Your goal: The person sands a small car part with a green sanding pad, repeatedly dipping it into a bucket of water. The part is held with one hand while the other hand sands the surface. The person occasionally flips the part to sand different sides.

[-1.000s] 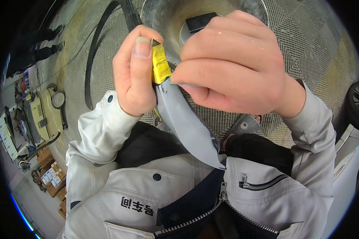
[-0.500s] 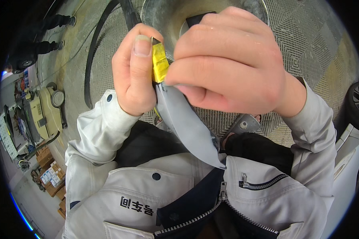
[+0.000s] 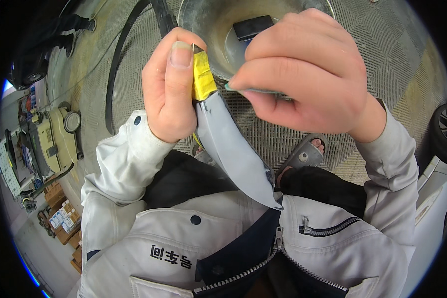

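Note:
My left hand [image 3: 170, 92] is closed round the upper end of a curved grey blade-like piece [image 3: 236, 154], whose end is wrapped in crinkled yellow tape [image 3: 203, 74]. The thumb presses along the tape, and the pointed tip hangs down over my jacket. Just to the right, my right hand [image 3: 305, 72] has its fingers curled in a pinch on a thin greenish strip [image 3: 230, 86], mostly hidden under the fingers, a little apart from the yellow tape.
Behind my hands stands a metal basin [image 3: 193, 15] holding a black rectangular object [image 3: 252, 27]. A black strap [image 3: 111, 89] lies on the grated floor. A beige machine [image 3: 57, 139], cardboard boxes [image 3: 52, 193], a wheel [image 3: 444, 129] and another person's dark-clad legs [image 3: 72, 25] are at the sides.
My right hand has shifted right and slightly up, off the tape, showing the greenish strip and more of the black object. My left hand has risen slightly with the taped end.

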Demonstrator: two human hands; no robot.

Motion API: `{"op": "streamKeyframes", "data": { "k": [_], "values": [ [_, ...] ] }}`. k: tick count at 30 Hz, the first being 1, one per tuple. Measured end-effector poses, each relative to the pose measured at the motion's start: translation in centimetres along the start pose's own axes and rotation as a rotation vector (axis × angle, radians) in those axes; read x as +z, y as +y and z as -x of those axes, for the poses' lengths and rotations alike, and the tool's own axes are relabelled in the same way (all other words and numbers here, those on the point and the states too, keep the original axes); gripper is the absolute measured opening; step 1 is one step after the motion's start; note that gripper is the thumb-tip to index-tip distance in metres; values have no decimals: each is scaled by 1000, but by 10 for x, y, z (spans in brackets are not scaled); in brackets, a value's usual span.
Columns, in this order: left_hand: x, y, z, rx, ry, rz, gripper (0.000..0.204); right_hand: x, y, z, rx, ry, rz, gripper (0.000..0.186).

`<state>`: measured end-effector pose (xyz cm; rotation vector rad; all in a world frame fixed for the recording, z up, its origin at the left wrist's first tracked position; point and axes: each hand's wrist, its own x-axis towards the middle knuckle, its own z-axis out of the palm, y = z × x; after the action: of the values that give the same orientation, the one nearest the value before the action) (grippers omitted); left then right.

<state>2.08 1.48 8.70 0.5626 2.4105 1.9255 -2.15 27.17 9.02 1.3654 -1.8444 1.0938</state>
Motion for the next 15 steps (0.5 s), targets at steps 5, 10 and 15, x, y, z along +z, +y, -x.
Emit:
{"op": "streamKeyframes", "data": {
  "k": [5,10,15],
  "values": [
    [4,-2,1,-21,39,-4,44,16,5,6,-88,107,-14,30],
    [-1,-5,0,0,0,-4,44,15,17,11,-300,32,62,29],
    [3,-2,1,-37,48,23,43,22,0,2,-74,147,-13,27]
  ]
}}
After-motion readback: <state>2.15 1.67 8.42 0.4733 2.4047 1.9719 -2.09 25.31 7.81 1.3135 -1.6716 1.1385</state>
